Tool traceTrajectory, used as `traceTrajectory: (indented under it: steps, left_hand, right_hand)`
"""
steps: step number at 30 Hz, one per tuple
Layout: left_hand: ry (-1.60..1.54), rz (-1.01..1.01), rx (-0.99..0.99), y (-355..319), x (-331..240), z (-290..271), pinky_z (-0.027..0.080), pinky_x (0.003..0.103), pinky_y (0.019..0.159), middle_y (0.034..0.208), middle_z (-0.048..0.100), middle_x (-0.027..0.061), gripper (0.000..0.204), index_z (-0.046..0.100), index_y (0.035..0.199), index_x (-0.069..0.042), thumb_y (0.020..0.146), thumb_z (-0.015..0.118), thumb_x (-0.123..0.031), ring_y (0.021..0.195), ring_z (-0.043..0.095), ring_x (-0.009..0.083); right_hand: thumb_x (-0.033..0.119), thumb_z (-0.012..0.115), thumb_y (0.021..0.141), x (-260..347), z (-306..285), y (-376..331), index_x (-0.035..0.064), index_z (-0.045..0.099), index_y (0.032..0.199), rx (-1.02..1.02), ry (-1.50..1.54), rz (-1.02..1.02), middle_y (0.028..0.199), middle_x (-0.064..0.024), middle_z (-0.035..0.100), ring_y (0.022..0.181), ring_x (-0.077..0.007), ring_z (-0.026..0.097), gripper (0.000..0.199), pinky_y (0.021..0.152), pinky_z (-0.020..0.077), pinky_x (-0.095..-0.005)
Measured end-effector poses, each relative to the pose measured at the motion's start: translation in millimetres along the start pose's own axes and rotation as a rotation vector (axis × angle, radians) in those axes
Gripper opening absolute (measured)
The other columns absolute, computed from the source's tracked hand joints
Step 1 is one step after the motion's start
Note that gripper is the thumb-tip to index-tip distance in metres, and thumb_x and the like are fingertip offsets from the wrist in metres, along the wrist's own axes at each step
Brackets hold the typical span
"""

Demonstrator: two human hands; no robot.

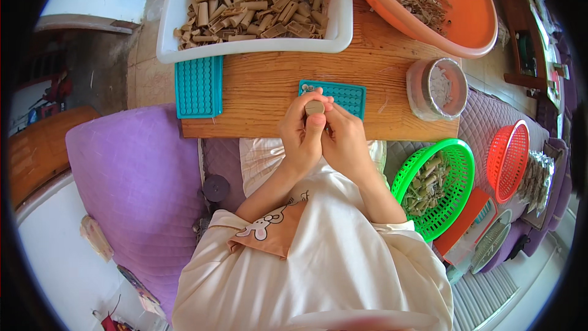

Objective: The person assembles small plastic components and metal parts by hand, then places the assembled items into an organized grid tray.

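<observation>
Close together at the table's near edge, both my hands are closed around one small tan piece with a flat round end. Thumb and fingers of my left hand (pixel 299 135) grip the tan round-ended piece (pixel 314 108). My right hand (pixel 344 140) presses against it from the other side, its fingertips partly hidden. Just beyond them lies a teal tray (pixel 353 99) with rows of round pockets, partly covered by my fingers. A few small pale bits (pixel 307 88) sit at its far left corner.
Many tan plastic pieces fill a white bin (pixel 343 30). An orange basin (pixel 478 18) holds dry brown scraps. Another teal tray (pixel 199 89) lies left on the wooden table (pixel 257 98); a clear round tub (pixel 422 89) stands right. Beside me are green (pixel 460 199) and red (pixel 508 162) baskets.
</observation>
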State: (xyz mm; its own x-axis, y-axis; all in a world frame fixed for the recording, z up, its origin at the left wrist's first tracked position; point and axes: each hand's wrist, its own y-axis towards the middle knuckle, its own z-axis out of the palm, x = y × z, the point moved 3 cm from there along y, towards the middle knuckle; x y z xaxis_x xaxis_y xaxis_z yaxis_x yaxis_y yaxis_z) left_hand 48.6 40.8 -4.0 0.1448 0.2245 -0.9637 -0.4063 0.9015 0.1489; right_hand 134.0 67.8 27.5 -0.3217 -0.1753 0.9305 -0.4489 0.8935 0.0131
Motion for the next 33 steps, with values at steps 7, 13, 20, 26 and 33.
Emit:
traceTrajectory:
  steps: [7, 13, 20, 26, 33]
  left_hand:
    - [-0.002, -0.060, 0.168, 3, 9, 14, 0.044, 0.032, 0.075, 0.088, 0.054, 0.0122, 0.038, 0.047, 0.098, 0.001, 0.084, 0.046, -0.034, 0.083, 0.057, 0.0235]
    - [-0.378, -0.282, 0.116, 6, 0, 6, 0.043, 0.026, 0.066, 0.084, 0.048, 0.0064, 0.047, 0.040, 0.104, -0.004, 0.084, 0.037, -0.046, 0.074, 0.052, 0.0151]
    - [-0.593, -0.546, 0.191, 14, 0, -11, 0.031, 0.018, 0.052, 0.077, 0.042, 0.0001, 0.045, 0.039, 0.112, -0.005, 0.088, 0.031, -0.043, 0.060, 0.038, 0.0070]
    - [-0.807, -0.698, 0.204, 1, -2, 4, 0.049, 0.028, 0.070, 0.102, 0.047, 0.0045, 0.033, 0.039, 0.113, -0.007, 0.084, 0.048, -0.018, 0.097, 0.048, 0.0154]
    - [-1.047, -0.899, 0.096, -2, 5, 9, 0.054, 0.021, 0.054, 0.107, 0.049, 0.0060, 0.032, 0.042, 0.112, -0.008, 0.083, 0.050, -0.015, 0.105, 0.047, 0.0236]
  right_hand:
    - [0.003, 0.057, 0.071, -26, 2, -13, -0.0009, 0.051, 0.095, -0.204, -0.041, -0.050, 0.076, -0.0156, 0.055, 0.064, -0.0319, 0.055, 0.024, 0.054, 0.0443, -0.0339]
    - [0.001, 0.057, 0.071, -26, -92, -4, 0.0020, 0.058, 0.083, -0.232, -0.170, 0.067, 0.069, -0.0052, 0.056, 0.059, -0.0115, 0.052, 0.013, 0.054, 0.0408, -0.0230]
    - [0.006, 0.057, 0.071, -101, -197, 24, 0.0009, 0.055, 0.078, -0.226, -0.739, 0.124, 0.076, -0.0155, 0.059, 0.070, -0.0309, 0.057, 0.009, 0.062, 0.0444, -0.0372]
    - [0.010, 0.057, 0.069, -122, -192, 33, -0.0005, 0.055, 0.078, -0.054, -1.069, 0.335, 0.078, -0.0182, 0.058, 0.074, -0.0331, 0.056, 0.014, 0.064, 0.0430, -0.0414]
    - [0.012, 0.057, 0.071, -109, -203, 27, -0.0003, 0.055, 0.080, -0.130, -0.746, 0.206, 0.075, -0.0185, 0.057, 0.071, -0.0317, 0.056, 0.015, 0.062, 0.0432, -0.0382]
